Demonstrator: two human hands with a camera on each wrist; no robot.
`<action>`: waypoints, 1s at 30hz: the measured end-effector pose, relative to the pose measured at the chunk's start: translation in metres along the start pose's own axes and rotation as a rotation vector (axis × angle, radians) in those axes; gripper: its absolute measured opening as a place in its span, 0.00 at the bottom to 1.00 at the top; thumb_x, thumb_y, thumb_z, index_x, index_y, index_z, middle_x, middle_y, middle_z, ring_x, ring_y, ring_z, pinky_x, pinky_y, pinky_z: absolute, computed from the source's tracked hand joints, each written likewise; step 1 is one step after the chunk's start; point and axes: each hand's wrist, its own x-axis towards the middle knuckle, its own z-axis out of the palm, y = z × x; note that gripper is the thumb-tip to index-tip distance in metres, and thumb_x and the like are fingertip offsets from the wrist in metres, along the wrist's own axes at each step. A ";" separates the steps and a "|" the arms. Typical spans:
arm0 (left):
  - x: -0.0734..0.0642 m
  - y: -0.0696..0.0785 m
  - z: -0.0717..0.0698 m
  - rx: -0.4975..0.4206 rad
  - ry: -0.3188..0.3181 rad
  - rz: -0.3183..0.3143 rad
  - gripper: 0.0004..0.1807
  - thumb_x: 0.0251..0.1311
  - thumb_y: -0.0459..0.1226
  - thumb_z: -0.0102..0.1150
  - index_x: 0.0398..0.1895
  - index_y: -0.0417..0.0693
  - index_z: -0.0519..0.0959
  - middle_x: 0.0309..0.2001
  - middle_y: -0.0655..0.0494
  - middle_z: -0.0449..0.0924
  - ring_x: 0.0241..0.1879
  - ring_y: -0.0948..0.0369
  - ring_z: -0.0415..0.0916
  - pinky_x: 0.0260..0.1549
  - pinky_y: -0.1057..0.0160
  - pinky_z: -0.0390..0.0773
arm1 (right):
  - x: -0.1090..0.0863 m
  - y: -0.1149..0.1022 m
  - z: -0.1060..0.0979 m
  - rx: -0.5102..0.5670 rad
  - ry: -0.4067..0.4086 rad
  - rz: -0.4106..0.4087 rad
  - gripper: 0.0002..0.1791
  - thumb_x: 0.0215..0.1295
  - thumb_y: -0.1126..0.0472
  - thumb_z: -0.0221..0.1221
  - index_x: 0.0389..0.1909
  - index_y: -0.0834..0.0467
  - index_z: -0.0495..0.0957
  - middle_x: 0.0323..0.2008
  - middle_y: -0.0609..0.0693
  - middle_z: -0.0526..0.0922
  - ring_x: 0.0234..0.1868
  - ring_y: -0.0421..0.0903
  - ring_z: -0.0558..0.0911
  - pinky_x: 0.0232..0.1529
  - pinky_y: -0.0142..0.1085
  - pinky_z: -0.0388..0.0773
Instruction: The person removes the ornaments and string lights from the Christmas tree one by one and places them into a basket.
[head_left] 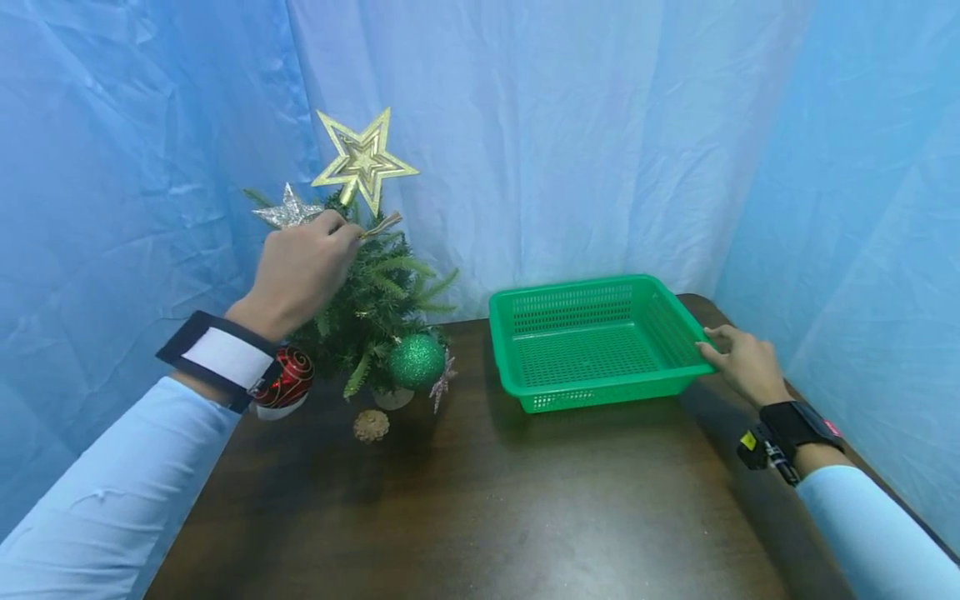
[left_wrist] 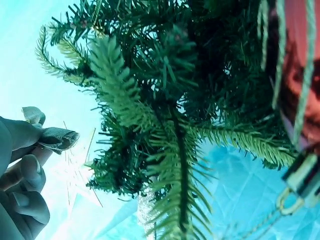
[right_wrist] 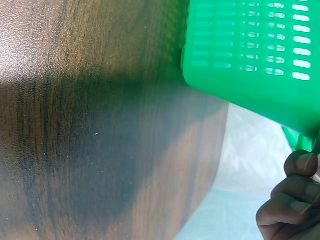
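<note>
My left hand [head_left: 307,258] is raised in front of the top of a small Christmas tree [head_left: 382,283]. Between its thumb and fingertips it pinches a beige ribbon bow [left_wrist: 59,139], whose ends stick out toward the right in the head view. Just above that hand a gold star [head_left: 363,161] tops the tree, and a silver star [head_left: 288,208] sits at the tree's left. My right hand [head_left: 742,362] grips the right rim of a green plastic basket [head_left: 600,392], thumb over the edge and fingers curled beneath. The basket holds nothing.
Low on the tree hang a red bauble [head_left: 292,377], a green glitter ball [head_left: 417,361] and a pinkish star-like ornament [head_left: 443,382]. A pine cone [head_left: 371,426] shows near the tree's base. The dark wooden table [head_left: 525,508] ends at pale blue curtains [head_left: 465,125].
</note>
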 end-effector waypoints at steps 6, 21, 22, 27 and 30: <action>0.002 0.006 0.005 -0.025 0.009 0.023 0.08 0.71 0.28 0.58 0.38 0.32 0.86 0.30 0.40 0.82 0.15 0.51 0.72 0.11 0.52 0.72 | 0.000 0.001 0.000 0.005 -0.002 -0.007 0.26 0.80 0.54 0.55 0.65 0.71 0.73 0.47 0.73 0.83 0.13 0.44 0.57 0.18 0.39 0.58; 0.005 0.020 0.017 -0.052 -0.010 0.040 0.08 0.70 0.29 0.60 0.34 0.34 0.85 0.28 0.43 0.80 0.13 0.54 0.68 0.11 0.54 0.71 | 0.002 0.002 0.001 -0.004 0.014 -0.003 0.25 0.78 0.54 0.57 0.64 0.71 0.75 0.44 0.72 0.84 0.12 0.44 0.56 0.17 0.38 0.55; 0.005 0.021 0.018 -0.052 -0.007 0.044 0.07 0.70 0.29 0.60 0.35 0.34 0.85 0.28 0.43 0.80 0.13 0.54 0.68 0.11 0.54 0.71 | 0.002 0.002 0.001 -0.005 0.015 -0.003 0.25 0.78 0.54 0.58 0.64 0.71 0.75 0.43 0.71 0.84 0.12 0.44 0.56 0.17 0.38 0.55; 0.006 0.025 0.022 -0.040 -0.015 0.039 0.09 0.71 0.29 0.59 0.33 0.34 0.83 0.27 0.43 0.77 0.12 0.55 0.66 0.09 0.54 0.69 | 0.001 0.002 0.001 -0.003 0.021 -0.007 0.24 0.78 0.56 0.58 0.63 0.71 0.75 0.44 0.72 0.84 0.12 0.44 0.56 0.16 0.38 0.55; 0.006 0.028 0.025 -0.030 -0.026 0.038 0.09 0.71 0.29 0.58 0.32 0.34 0.83 0.27 0.43 0.77 0.11 0.55 0.66 0.08 0.54 0.68 | 0.001 0.001 0.001 0.002 0.013 0.000 0.25 0.78 0.55 0.58 0.64 0.71 0.75 0.44 0.72 0.84 0.12 0.44 0.55 0.16 0.38 0.55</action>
